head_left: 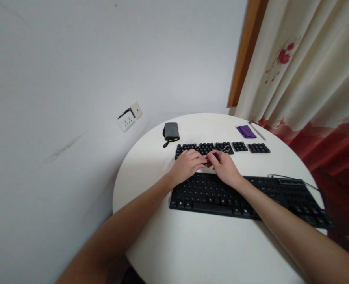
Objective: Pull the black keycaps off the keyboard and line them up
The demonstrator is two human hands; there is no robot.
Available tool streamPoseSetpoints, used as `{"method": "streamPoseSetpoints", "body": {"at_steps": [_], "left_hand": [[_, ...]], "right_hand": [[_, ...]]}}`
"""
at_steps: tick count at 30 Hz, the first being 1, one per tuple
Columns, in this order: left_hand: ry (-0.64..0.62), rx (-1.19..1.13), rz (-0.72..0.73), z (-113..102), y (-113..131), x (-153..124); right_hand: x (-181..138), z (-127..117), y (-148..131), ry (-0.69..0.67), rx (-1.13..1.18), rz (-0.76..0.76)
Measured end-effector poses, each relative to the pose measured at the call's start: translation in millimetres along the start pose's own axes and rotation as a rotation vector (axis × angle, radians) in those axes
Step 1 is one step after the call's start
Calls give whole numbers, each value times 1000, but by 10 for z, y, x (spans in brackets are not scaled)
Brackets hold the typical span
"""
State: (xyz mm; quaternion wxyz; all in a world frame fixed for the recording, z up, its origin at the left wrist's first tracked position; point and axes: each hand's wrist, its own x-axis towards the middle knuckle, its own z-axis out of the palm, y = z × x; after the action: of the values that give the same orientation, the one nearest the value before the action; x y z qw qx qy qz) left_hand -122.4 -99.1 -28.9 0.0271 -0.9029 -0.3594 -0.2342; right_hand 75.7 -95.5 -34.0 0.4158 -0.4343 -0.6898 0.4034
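Over the gap between the keyboard point(212, 200) and the rows of loose black keycaps point(202, 146), my two hands meet at the fingertips. My left hand point(189, 163) is closed, its fingertips pinching a small dark piece that looks like a keycap point(205, 163), mostly covered. My right hand point(223, 166) is curled round a wire keycap puller point(217, 156), whose black handle shows between the fingers and whose wire end points right. Many keys on the keyboard's left part lack their caps, leaving bare stems; the bottom row still carries caps.
Two smaller keycap groups point(240, 146) point(258, 148) lie to the right of the rows. Behind are a grey pouch point(171, 130), a folded purple cloth point(246, 131) and a thin brush point(257, 131). The round white table point(162, 236) borders a wall and a curtain point(298, 71).
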Motion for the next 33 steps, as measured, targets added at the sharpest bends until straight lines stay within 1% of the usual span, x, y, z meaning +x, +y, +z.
{"method": "streamPoseSetpoints", "body": {"at_steps": [11,15,19,21,23,25,28,33], "left_hand": [[27,70,45,-3,25,11],[44,-7,39,-11,50,15],[98,-122,24,4,33,11],[169,-178,-8,24,-12,8],[238,-209,-79,40,-74,1],[269,-218,-159,42,-137,-8],[249,-207,-205,14,-204,-4],[136,-162,-214,-11,-235,131]], "right_hand": [[8,-5,-14,52,-18,-7],[19,-7,-4,73,-40,4],[47,-23,10,93,49,71],[61,-32,13,111,73,94],[71,-38,15,135,81,108],[76,-40,15,153,88,122],[78,-36,10,165,99,135],[85,-46,5,177,101,114]]}}
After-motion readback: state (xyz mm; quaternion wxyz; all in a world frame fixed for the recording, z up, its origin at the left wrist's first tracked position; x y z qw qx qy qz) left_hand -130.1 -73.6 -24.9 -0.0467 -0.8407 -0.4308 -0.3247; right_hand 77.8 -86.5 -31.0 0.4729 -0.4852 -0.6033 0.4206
